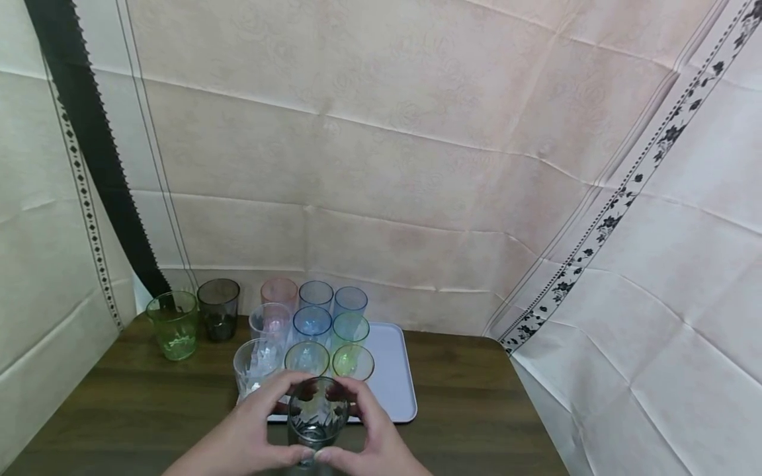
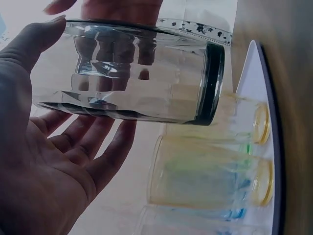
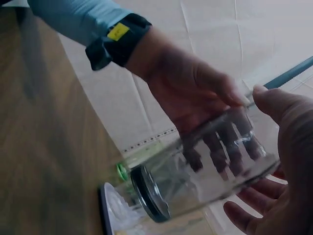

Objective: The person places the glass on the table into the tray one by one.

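A smoky grey drinking glass (image 1: 318, 413) is held between both hands above the near part of the table, in front of the tray. My left hand (image 1: 262, 423) grips its left side, thumb on the near side and fingers around the far side. From the right, my right hand (image 1: 375, 430) holds it the same way, and the two thumb tips nearly meet. In the left wrist view the glass (image 2: 132, 71) shows a thick dark base and a faceted wall. The right wrist view shows the left hand's fingers through the glass (image 3: 205, 166).
Behind the hands, a white tray (image 1: 395, 377) bears several tumblers: clear, pink, blue, green and a yellow-rimmed one (image 1: 354, 362). A green glass (image 1: 172, 327) and a dark grey glass (image 1: 219, 311) stand left of it on the wooden table (image 1: 464, 396). Patterned cloth (image 1: 381, 165) hangs behind.
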Action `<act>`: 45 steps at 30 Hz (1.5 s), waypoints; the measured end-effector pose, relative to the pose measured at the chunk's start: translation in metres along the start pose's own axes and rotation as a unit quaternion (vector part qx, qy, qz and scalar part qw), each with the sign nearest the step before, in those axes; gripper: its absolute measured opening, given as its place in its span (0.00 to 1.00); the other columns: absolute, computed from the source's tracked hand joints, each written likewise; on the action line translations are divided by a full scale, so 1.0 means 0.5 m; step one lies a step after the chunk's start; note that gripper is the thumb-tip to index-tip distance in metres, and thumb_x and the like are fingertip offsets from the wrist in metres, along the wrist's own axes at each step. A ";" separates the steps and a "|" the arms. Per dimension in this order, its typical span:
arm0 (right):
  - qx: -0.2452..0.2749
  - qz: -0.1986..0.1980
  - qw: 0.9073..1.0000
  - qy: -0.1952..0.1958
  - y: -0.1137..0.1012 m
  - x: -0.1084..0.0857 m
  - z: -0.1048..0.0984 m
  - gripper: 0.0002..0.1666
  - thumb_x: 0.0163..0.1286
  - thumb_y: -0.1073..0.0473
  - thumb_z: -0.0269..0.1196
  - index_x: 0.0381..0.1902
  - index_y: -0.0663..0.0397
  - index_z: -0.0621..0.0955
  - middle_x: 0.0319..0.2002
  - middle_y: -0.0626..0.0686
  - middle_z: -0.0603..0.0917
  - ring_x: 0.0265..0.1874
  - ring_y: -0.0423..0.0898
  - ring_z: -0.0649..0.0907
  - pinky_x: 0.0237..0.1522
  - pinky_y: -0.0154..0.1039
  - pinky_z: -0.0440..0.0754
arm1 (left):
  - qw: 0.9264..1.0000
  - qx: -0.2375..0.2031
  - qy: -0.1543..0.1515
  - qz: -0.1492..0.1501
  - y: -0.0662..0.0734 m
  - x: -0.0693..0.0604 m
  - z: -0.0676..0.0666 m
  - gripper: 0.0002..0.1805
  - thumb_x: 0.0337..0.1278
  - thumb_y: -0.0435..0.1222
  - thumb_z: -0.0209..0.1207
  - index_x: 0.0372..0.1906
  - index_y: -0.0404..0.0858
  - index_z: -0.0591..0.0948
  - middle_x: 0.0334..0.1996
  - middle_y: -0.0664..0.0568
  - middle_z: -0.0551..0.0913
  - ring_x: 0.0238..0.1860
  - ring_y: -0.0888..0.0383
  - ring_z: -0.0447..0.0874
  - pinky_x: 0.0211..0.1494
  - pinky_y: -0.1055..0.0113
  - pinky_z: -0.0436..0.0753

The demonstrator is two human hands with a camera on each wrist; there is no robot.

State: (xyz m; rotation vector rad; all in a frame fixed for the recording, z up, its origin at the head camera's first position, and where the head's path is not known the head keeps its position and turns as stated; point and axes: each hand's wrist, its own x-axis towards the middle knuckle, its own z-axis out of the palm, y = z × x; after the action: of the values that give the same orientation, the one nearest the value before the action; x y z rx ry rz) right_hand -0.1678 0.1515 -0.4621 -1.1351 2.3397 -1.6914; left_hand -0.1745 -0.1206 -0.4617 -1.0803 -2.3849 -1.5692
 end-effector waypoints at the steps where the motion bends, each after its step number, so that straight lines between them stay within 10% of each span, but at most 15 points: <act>1: 0.009 0.007 1.000 0.003 -0.001 -0.001 0.003 0.50 0.73 0.60 0.77 0.84 0.40 0.65 0.76 0.52 0.76 0.71 0.57 0.79 0.73 0.45 0.78 | 1.000 -0.001 -0.001 0.001 -0.001 0.002 0.003 0.42 0.62 0.49 0.82 0.76 0.54 0.72 0.67 0.56 0.81 0.63 0.57 0.82 0.58 0.59 0.90; 16: 0.003 -0.022 0.997 0.074 0.019 -0.024 -0.002 0.46 0.70 0.66 0.77 0.80 0.49 0.69 0.70 0.57 0.81 0.62 0.51 0.85 0.64 0.45 0.86 | 0.999 0.026 -0.014 -0.036 -0.006 -0.004 0.003 0.46 0.62 0.57 0.79 0.80 0.57 0.69 0.72 0.55 0.78 0.67 0.56 0.82 0.64 0.58 0.88; 24: -0.063 -0.004 0.989 0.134 0.040 -0.078 -0.066 0.44 0.68 0.66 0.79 0.77 0.52 0.72 0.64 0.58 0.85 0.58 0.49 0.86 0.58 0.43 0.89 | 0.983 0.159 0.093 -0.012 -0.047 -0.072 -0.074 0.48 0.53 0.51 0.85 0.78 0.52 0.74 0.67 0.58 0.83 0.61 0.64 0.84 0.60 0.65 0.88; 34: -0.074 0.079 0.972 0.207 0.064 -0.116 -0.132 0.41 0.69 0.65 0.79 0.75 0.54 0.73 0.66 0.60 0.84 0.63 0.50 0.85 0.62 0.40 0.85 | 0.955 0.217 0.119 -0.162 -0.107 -0.148 -0.153 0.42 0.58 0.52 0.83 0.73 0.46 0.77 0.66 0.48 0.84 0.59 0.66 0.82 0.53 0.62 0.90; 45: -0.076 0.134 0.957 0.244 0.149 -0.029 -0.202 0.40 0.71 0.61 0.79 0.76 0.53 0.74 0.67 0.55 0.83 0.66 0.56 0.83 0.70 0.47 0.80 | 0.954 0.209 0.129 -0.174 -0.137 -0.161 -0.152 0.38 0.59 0.51 0.82 0.69 0.43 0.80 0.65 0.47 0.85 0.58 0.68 0.83 0.53 0.67 0.88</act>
State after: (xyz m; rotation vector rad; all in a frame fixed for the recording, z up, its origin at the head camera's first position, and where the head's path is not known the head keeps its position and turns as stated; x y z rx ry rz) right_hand -0.2400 0.2515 -0.4888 -0.3997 2.7837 -1.8789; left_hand -0.1776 -0.2401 -0.5135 -0.3661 -2.6391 -1.1059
